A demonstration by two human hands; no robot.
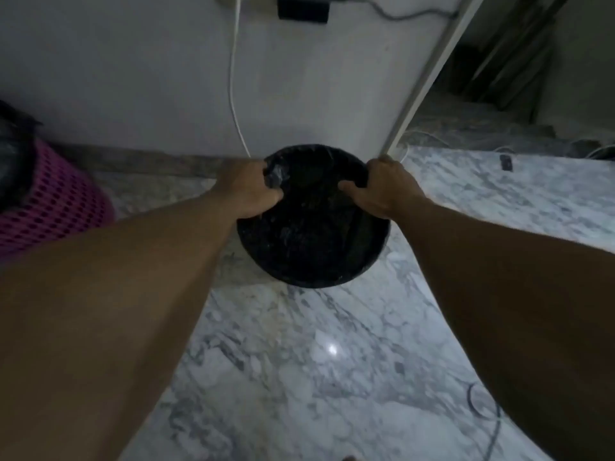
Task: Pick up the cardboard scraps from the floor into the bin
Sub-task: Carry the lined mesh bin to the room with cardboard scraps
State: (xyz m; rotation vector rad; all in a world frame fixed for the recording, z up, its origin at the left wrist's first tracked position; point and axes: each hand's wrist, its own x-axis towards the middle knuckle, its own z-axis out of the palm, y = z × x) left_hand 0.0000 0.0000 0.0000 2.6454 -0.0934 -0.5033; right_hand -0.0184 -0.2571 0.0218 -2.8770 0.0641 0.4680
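A round bin (312,257) lined with a black plastic bag stands on the marble floor against the white wall. My left hand (248,188) grips the bag at the bin's left rim, fingers closed on the plastic. On the right rim rests my right hand (382,188), thumb inside and fingers over the edge. The inside of the bin is dark, and I cannot make out what lies in it. No cardboard scraps show on the floor in view.
A pink mesh basket (56,204) stands at the left. A white cable (234,94) hangs down the wall behind the bin. A door frame (429,74) rises at the right, with cables on the floor beyond. A thin dark wire (492,424) lies at lower right.
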